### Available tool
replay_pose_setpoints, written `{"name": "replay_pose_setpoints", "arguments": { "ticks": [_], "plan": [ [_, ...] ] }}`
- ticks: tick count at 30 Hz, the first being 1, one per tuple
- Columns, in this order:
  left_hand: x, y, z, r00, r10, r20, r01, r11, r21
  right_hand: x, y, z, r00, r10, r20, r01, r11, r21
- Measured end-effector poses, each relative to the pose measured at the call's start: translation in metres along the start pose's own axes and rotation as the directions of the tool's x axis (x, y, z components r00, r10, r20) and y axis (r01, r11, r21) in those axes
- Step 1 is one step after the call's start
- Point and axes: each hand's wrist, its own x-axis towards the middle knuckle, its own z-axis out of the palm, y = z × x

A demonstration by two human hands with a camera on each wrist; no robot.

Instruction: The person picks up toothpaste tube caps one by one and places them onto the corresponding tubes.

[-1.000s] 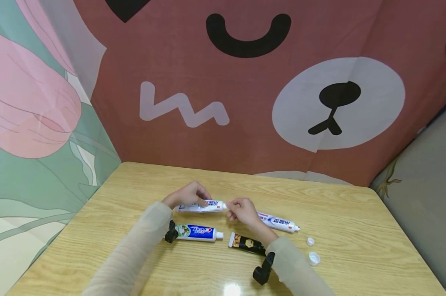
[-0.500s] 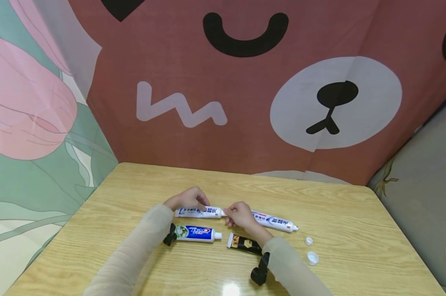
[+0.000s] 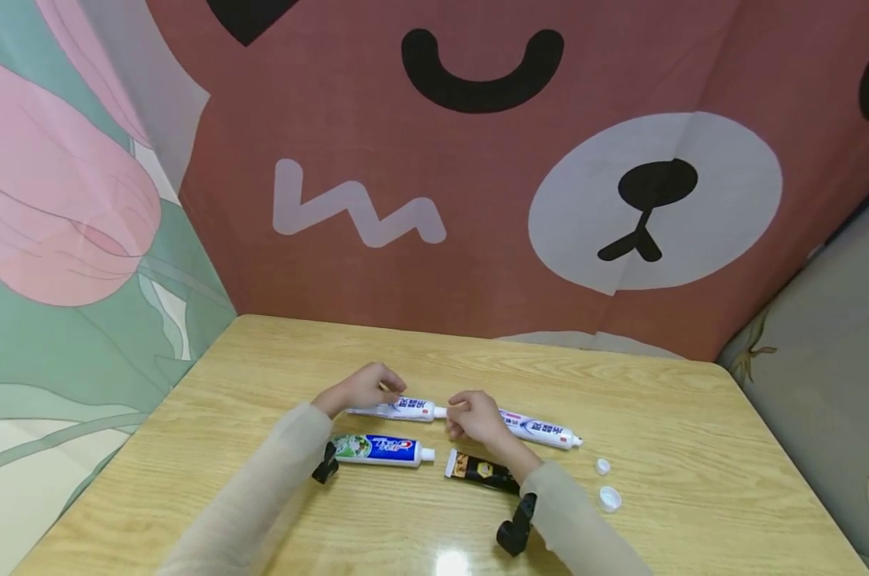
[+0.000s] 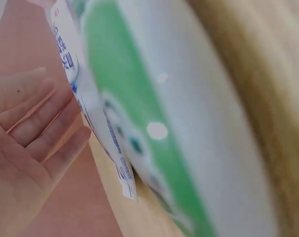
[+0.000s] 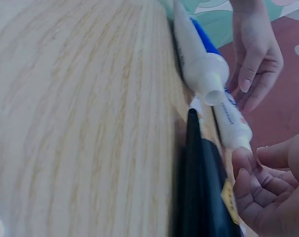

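A white toothpaste tube with blue lettering [image 3: 414, 409] lies on the table, a white piece at its right end. Over its left part hovers my left hand [image 3: 366, 386], fingers loosely extended; in the left wrist view those fingers [image 4: 38, 118] stand beside the tube without gripping it. At the tube's right end is my right hand [image 3: 478, 418], fingers loosely bent. The right wrist view shows a gap between thumb and forefinger [image 5: 243, 160], the forefinger close to the tube's end; whether it touches cannot be told. A second white toothpaste tube [image 3: 538, 430] lies behind the right hand.
Nearer me lie a blue and green toothpaste tube [image 3: 384, 450] and a black tube [image 3: 480, 470], partly behind the right forearm. To the right sit a small white cap [image 3: 603, 466] and a larger white cap [image 3: 610, 499]. A printed cloth [image 3: 478, 264] hangs behind the table.
Earlier the left hand held the white tube while the right pinched its end. The tube was lowered slightly; now both hands have loosened, and the right fingers have drawn back a little rightward.
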Motion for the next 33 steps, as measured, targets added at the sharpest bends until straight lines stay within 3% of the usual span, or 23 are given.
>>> {"name": "replay_pose_setpoints", "arguments": {
  "ticks": [5,10,16,26,33],
  "plan": [
    [-0.006,0.013,0.002,0.994,0.083,-0.067,-0.086,0.995,-0.044,-0.009,-0.005,-0.008,0.999,-0.043,0.015,0.043,0.999,0.010],
    [-0.013,0.034,0.003,0.976,0.171,-0.135,-0.183,0.979,-0.085,-0.026,-0.013,-0.021,0.990,-0.122,0.067,0.123,0.992,-0.008],
    [-0.026,0.061,0.005,0.967,0.202,-0.155,-0.226,0.962,-0.153,-0.052,-0.024,-0.036,0.973,-0.209,0.103,0.213,0.976,-0.038],
    [-0.049,0.094,0.009,0.958,0.208,-0.197,-0.254,0.934,-0.252,-0.087,-0.028,-0.062,0.961,-0.255,0.108,0.264,0.962,-0.077],
    [-0.052,0.102,0.021,0.922,0.308,-0.234,-0.357,0.910,-0.209,-0.112,-0.033,-0.080,0.949,-0.293,0.114,0.301,0.952,-0.058]
  ]
}}
